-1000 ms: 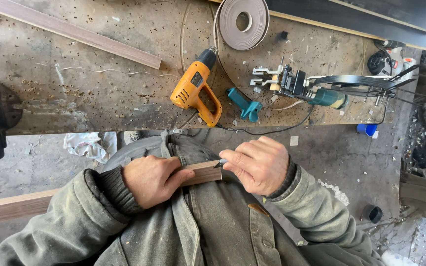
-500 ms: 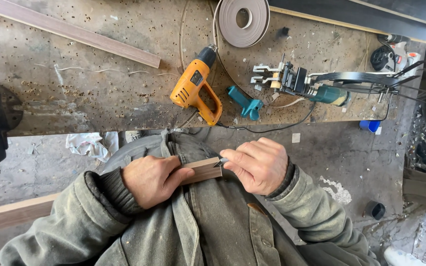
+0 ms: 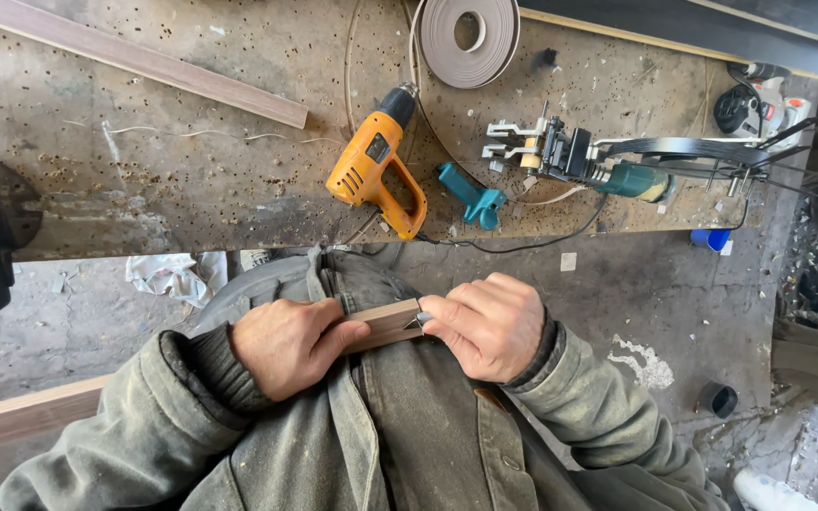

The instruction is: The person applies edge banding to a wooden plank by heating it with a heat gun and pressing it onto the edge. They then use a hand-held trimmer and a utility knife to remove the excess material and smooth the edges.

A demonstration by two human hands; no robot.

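workshop | scarred workbench (image 3: pixel 191 180) | orange heat gun (image 3: pixel 376 166) | edge-banding roll (image 3: pixel 469 33)

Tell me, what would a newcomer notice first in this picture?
First, the two hands in the middle: the left hand grips a wooden strip against the jacket, and the right hand holds a small blade at its end. Next, the orange heat gun lying on the worn bench above them, with a grey tape roll at the top edge.

heat gun (image 3: pixel 371 175): orange, black nozzle
clamp (image 3: pixel 471 194): teal
tape roll (image 3: pixel 471 38): grey-brown
jacket (image 3: pixel 409 445): drab olive, dusty
wood strip (image 3: pixel 385 324): light brown face, paler edge
bench (image 3: pixel 144 180): rusty brown, speckled with pale flecks
cup (image 3: pixel 709 238): blue
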